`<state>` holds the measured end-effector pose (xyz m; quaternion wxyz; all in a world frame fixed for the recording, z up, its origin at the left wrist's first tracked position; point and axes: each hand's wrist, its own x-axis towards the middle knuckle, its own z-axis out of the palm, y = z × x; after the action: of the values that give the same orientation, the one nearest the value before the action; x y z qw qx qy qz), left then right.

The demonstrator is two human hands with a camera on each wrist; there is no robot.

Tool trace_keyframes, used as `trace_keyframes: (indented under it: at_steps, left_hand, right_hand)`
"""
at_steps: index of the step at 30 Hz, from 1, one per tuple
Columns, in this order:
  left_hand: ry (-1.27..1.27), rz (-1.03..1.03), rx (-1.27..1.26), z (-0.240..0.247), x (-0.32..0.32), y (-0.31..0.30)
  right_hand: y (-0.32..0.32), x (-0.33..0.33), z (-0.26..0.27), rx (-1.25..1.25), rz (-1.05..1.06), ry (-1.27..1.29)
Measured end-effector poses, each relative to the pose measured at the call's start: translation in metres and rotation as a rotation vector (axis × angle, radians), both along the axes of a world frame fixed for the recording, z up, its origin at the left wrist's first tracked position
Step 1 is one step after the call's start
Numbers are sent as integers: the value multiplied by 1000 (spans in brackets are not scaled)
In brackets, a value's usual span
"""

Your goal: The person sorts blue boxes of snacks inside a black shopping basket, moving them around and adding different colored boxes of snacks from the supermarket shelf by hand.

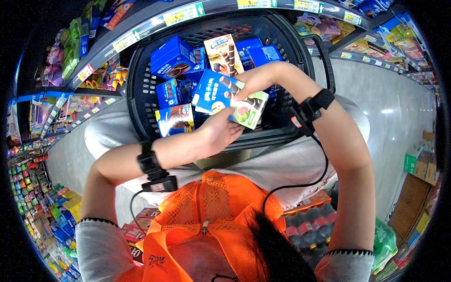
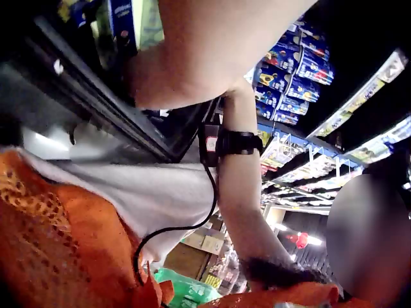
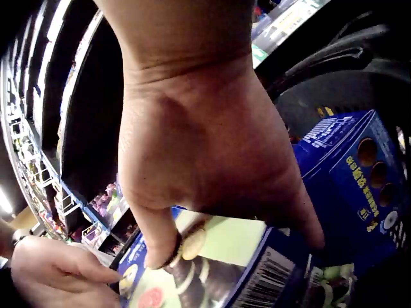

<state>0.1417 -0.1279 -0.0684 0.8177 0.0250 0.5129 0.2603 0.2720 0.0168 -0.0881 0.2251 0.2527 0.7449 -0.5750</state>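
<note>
In the head view both hands hold a blue and green snack carton (image 1: 206, 96) above a black basket (image 1: 136, 101); whether it is one carton or a stack, I cannot tell. My right hand (image 1: 258, 81) grips it from above, thumb on its face. My left hand (image 1: 218, 133) pinches its near edge. The right wrist view has the right hand (image 3: 205, 141) over the carton (image 3: 231, 240), with the left hand (image 3: 58, 269) at its lower-left corner. Large in the left wrist view, the left hand (image 2: 186, 64) hides most of its fingers.
Several blue boxes (image 1: 171, 54) and a cream box (image 1: 218, 49) lie in the basket, which has a raised handle (image 1: 329, 66) at the right. Shelves with price tags (image 1: 184, 15) curve around the front and left. Bottles (image 1: 312, 228) and cartons (image 1: 423, 164) stand nearby.
</note>
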Motion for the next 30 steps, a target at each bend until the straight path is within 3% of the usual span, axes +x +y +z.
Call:
trace_keyframes:
  at_steps: [1, 3, 5, 6, 8, 11, 13, 15, 16, 17, 19, 22, 23, 25, 27, 28, 30]
  left_hand:
    - [-1, -3, -2, 8, -9, 1]
    - [-77, -345, 42, 26, -32, 3]
    - [-154, -558, 99, 39, -53, 20]
    - [33, -647, 278, 57, -57, 32]
    - [268, -681, 606, 49, -77, 56]
    - [551, -690, 775, 32, -92, 85]
    - [728, -1001, 990, 15, -98, 97]
    - [585, -1065, 889, 0, -101, 85]
    - [484, -1197, 836, 1, -100, 84]
    - [364, -1223, 904, 4, -97, 81]
    - [337, -1297, 1022, 7, -92, 83]
    - [399, -1340, 980, -6, -95, 84]
    - [431, -1397, 978, -4, -94, 85]
    - [418, -1369, 1077, -11, -100, 87]
    - [490, -1408, 1123, -21, -104, 82]
    - [362, -1354, 1167, -31, -107, 83]
    - [390, -1430, 1150, -13, -107, 86]
  right_hand:
    - [1, 2, -1, -2, -3, -1]
    - [-5, -1, 22, 198, 116, 0]
    - [-6, -5, 25, 216, 164, -42]
    - [-9, -7, 31, 179, 222, -71]
    - [-14, -10, 25, 189, 302, -85]
    - [-17, -12, 16, 175, 260, -151]
    - [-17, -9, 11, 181, 263, -121]
    - [-23, -8, 35, 236, 249, -274]
    - [-23, -4, 36, 238, 228, -274]
    - [-24, -3, 37, 160, 175, -311]
    - [-24, 1, 28, 14, 64, -200]
    - [-25, -1, 36, 50, 63, -190]
    - [-31, 3, 16, 291, 81, -135]
    - [-20, -5, 15, -67, 110, -242]
    - [-20, -7, 34, 7, 71, -129]
    - [-19, -6, 30, 23, 72, -130]
    - [-16, -12, 29, -99, 83, -93]
